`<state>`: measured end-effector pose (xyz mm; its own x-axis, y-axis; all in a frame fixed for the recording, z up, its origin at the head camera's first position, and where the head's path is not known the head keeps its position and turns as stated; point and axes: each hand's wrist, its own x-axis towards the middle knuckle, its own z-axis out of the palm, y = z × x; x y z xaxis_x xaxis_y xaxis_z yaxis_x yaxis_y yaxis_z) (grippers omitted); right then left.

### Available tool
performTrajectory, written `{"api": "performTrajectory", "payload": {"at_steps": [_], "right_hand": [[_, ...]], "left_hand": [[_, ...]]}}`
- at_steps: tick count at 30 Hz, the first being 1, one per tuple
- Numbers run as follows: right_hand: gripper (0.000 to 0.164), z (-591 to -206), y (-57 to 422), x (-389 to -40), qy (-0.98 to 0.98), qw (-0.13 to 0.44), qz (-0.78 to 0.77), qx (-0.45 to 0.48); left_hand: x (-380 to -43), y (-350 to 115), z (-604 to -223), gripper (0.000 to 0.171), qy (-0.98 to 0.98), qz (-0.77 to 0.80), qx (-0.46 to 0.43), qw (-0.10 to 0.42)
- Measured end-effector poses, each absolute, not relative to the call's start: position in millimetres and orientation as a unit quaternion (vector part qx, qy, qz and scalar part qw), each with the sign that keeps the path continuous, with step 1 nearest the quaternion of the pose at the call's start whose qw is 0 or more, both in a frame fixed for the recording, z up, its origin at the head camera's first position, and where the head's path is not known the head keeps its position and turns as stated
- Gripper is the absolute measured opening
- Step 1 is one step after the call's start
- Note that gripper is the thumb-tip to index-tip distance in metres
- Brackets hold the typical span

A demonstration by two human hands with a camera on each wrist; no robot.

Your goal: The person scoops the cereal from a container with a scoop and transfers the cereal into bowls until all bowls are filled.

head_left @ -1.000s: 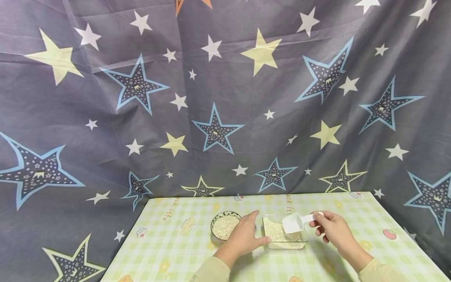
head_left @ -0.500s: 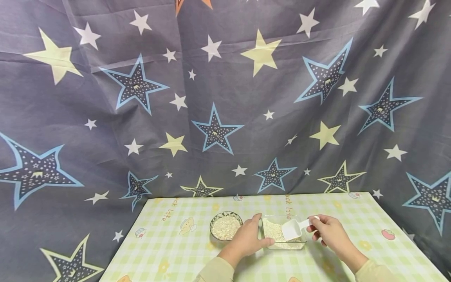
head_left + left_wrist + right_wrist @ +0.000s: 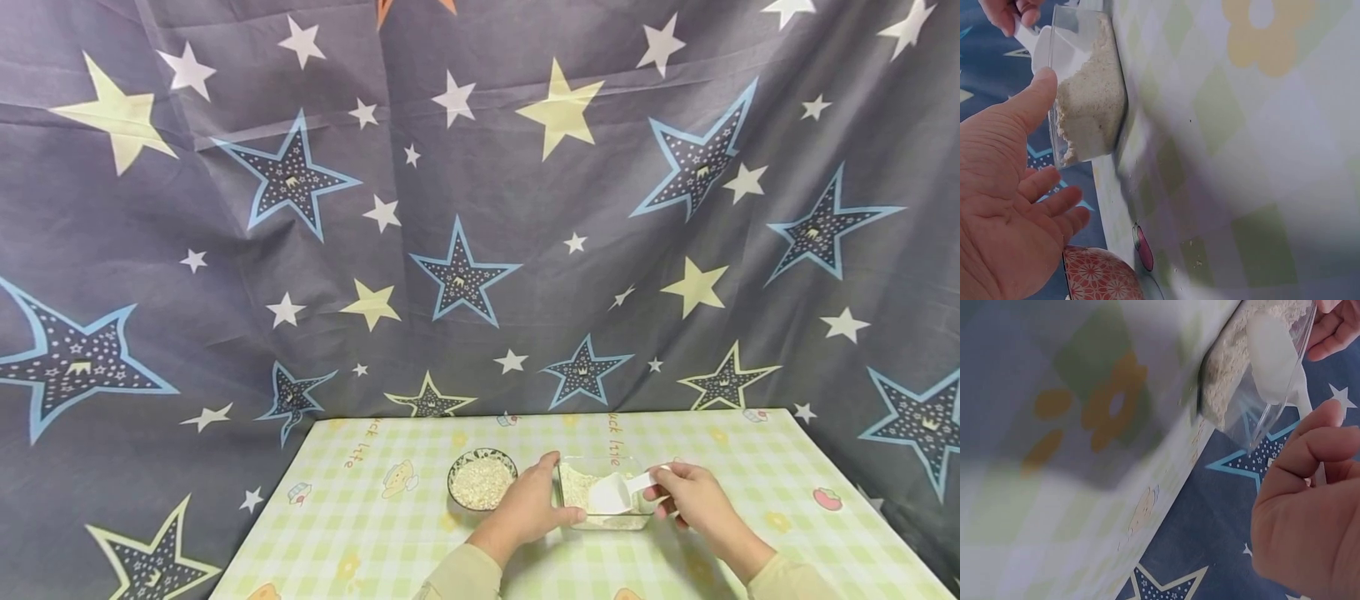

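My right hand (image 3: 696, 502) pinches the handle of a white plastic scoop (image 3: 611, 494). The scoop's cup sits low inside a clear rectangular container (image 3: 611, 525), against pale oat-like flakes (image 3: 1225, 375). At the container's left end, my left hand (image 3: 527, 507) has its thumb on the rim, while its fingers extend along that side, as the left wrist view shows. Left of that hand stands a round bowl (image 3: 453, 494) with a dark patterned rim, filled with similar flakes; its outside (image 3: 1104, 275) is red with a flower pattern.
Under everything lies a green-and-white checked tablecloth (image 3: 360, 533) with cartoon prints. A dark curtain (image 3: 495, 183) with stars hangs right behind the table's back edge. A few crumbs (image 3: 1197, 262) lie on the cloth near the bowl.
The scoop has gone down and left into the flakes, its cup tilting, and the right hand has shifted left with it. The left hand has moved slightly right, uncovering the bowl.
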<state>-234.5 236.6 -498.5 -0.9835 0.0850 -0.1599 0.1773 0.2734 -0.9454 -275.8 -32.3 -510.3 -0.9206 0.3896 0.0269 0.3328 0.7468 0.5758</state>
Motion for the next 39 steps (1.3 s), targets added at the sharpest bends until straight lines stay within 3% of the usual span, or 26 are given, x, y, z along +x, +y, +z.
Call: {"api": "performTrajectory", "payload": {"at_steps": [18, 30, 35, 39], "right_hand": [[0.05, -512, 208, -228, 0.724, 0.066, -0.676, 0.117], [0.058, -518, 215, -224, 0.684, 0.075, -0.716, 0.118], [0.056, -522, 225, -225, 0.648, 0.082, -0.746, 0.128], [0.044, -526, 235, -226, 0.59, 0.093, -0.79, 0.139]], "left_hand": [[-276, -31, -504, 0.105, 0.935, 0.292, 0.195, 0.044], [-275, -31, -507, 0.104, 0.934, 0.294, 0.194, 0.05], [-277, -31, -510, 0.104, 0.933, 0.297, 0.196, 0.052], [-278, -32, -512, 0.103, 0.933, 0.299, 0.195, 0.053]]}}
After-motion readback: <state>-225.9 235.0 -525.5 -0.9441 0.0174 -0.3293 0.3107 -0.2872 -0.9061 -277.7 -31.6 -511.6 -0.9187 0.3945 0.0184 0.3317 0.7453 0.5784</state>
